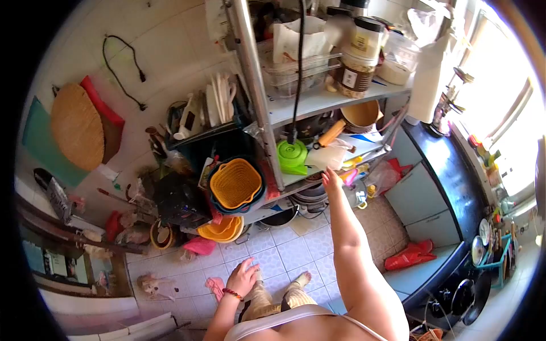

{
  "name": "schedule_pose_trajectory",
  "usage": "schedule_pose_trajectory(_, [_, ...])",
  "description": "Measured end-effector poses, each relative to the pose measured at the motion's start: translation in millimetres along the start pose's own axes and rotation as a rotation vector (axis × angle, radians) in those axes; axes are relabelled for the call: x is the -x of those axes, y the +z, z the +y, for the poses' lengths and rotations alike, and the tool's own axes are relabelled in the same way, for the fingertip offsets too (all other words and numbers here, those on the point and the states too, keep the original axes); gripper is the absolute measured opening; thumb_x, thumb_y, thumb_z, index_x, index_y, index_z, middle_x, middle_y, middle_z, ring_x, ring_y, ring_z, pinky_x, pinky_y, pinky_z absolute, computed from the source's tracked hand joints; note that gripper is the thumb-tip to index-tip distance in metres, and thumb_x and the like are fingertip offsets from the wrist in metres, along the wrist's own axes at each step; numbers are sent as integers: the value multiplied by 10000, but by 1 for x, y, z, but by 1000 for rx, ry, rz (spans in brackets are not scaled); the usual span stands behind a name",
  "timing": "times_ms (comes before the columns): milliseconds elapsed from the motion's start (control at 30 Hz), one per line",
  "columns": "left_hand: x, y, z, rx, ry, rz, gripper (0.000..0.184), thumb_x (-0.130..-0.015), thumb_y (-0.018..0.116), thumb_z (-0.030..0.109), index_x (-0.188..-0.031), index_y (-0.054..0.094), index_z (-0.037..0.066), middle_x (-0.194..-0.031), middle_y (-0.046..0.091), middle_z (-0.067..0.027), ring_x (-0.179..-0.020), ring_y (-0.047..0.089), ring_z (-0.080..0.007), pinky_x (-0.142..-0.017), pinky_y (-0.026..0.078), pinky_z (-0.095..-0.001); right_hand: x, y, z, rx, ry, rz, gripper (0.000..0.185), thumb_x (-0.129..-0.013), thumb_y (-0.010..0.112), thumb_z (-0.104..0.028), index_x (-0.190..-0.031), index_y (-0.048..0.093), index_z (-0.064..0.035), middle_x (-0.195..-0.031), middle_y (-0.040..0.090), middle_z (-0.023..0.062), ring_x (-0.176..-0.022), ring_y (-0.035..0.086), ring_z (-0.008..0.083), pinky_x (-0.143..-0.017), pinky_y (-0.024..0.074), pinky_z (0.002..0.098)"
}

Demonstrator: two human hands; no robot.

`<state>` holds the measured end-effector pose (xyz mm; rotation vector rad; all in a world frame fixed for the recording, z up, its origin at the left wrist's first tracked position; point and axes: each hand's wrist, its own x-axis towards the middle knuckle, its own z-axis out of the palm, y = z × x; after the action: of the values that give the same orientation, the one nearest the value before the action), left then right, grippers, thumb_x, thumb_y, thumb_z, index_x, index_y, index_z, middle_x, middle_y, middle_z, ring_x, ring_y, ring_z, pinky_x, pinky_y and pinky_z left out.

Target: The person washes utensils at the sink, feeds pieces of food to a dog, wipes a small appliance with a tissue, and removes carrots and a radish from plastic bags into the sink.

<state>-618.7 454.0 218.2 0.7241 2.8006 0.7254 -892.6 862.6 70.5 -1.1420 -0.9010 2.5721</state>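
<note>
My right arm stretches forward to the metal shelf rack. My right hand is at the edge of the lower shelf, fingers extended, just below a crumpled whitish bag or sheet; whether they touch, I cannot tell. Close by on that shelf are a pan with a wooden handle and a bright green plastic item with a round top. Low in front of my body hangs my left hand, a beaded bracelet on its wrist. Its fingers are loosely bent and apart, with nothing in them.
A yellow basket sits left of the rack. Jars and a clear bin stand on the upper shelf. A black cord hangs before it. To the right runs a dark counter; a red bag lies below. A small dog-like shape is on the floor.
</note>
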Motion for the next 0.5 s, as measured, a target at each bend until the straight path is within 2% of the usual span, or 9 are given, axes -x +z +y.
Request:
schedule_pose_trajectory(33, [6,0,-3,-1,-26,10,303,-738,592,86,-1040,602,82,-1157,500,-111,-999,544,-286,-840,468,-358,-17,-7,11,99,-36,58,293,-714,741,-245,-924,571,-133,-743,555,13,-607,533,111,-476,360,212])
schedule_pose_trajectory(100, [18,0,-5,8,-73,33,294,-739,588,85,-1033,603,80,-1150,504,-111,-993,546,-287,-834,469,-361,10,8,9,229,-305,277,242,-700,741,-167,-797,610,12,-794,602,52,-719,557,143,-592,422,273])
schedule_pose_trajectory(200, [21,-7,-1,5,-81,76,272,-750,579,93,-1020,604,74,-1146,507,-108,-986,548,-286,-830,469,-364,58,46,-41,142,-626,-142,211,-810,594,-228,-865,613,-25,-856,601,35,-838,526,116,-768,387,240])
schedule_pose_trajectory(233, [21,-8,0,4,-73,82,266,-754,575,94,-1018,605,76,-1146,507,-107,-986,548,-283,-830,470,-365,77,68,-64,55,-648,-245,154,-808,567,-190,-893,568,-62,-819,509,-21,-685,447,78,-606,357,208])
schedule_pose_trajectory(267, [18,-8,-1,4,-63,85,260,-758,571,95,-1016,606,77,-1146,508,-105,-986,548,-280,-829,470,-366,56,75,-79,66,-717,-345,232,-828,548,-226,-1007,551,-79,-943,532,-7,-831,489,106,-717,393,241])
schedule_pose_trajectory(333, [12,-3,-6,13,-59,72,252,-769,568,107,-1017,607,88,-1142,510,-95,-997,542,-268,-839,464,-367,54,93,-115,-12,-430,-405,388,-805,593,-248,-1132,480,-71,-1169,468,61,-1109,417,197,-927,349,351])
schedule_pose_trajectory(367, [7,-3,-4,21,-37,79,253,-769,570,110,-1018,608,90,-1145,510,-92,-1000,540,-267,-843,461,-366,53,100,-127,-34,-273,-375,379,-815,576,-240,-1138,476,-66,-1173,445,66,-1082,436,208,-905,372,357])
schedule_pose_trajectory(467, [-13,-10,-1,61,23,87,253,-769,578,120,-1018,609,91,-1164,506,-78,-1013,530,-266,-859,450,-366,55,116,-151,-118,-263,-508,274,-843,528,-174,-1085,488,-52,-1097,455,79,-1026,462,224,-832,426,357])
schedule_pose_trajectory(500, [-21,-12,0,81,41,94,258,-774,578,124,-1029,607,93,-1168,504,-78,-1024,524,-267,-867,445,-367,58,118,-154,-7,-366,-497,264,-850,517,-179,-1076,500,-44,-1090,463,78,-998,470,218,-826,427,359])
